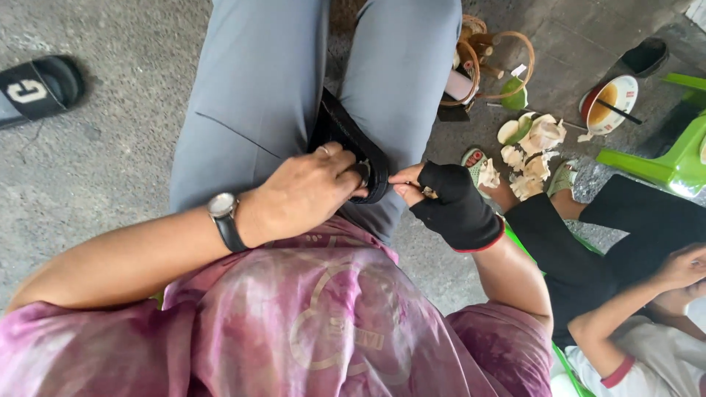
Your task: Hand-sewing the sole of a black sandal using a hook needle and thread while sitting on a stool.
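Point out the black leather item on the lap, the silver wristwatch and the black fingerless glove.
black leather item (340,126), head view, upper flap.
silver wristwatch (220,205), head view, its face.
black fingerless glove (460,209), head view, back of hand.

A black leather strap (346,140) with a metal fitting lies wedged between grey-trousered thighs.

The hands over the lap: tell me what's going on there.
A seated person in grey trousers holds a black leather piece between the knees. The left hand, with a wristwatch, grips its edge at a metal fitting. The right hand, in a black fingerless glove, pinches something small beside it. Another person sits alongside, near coconut scraps.
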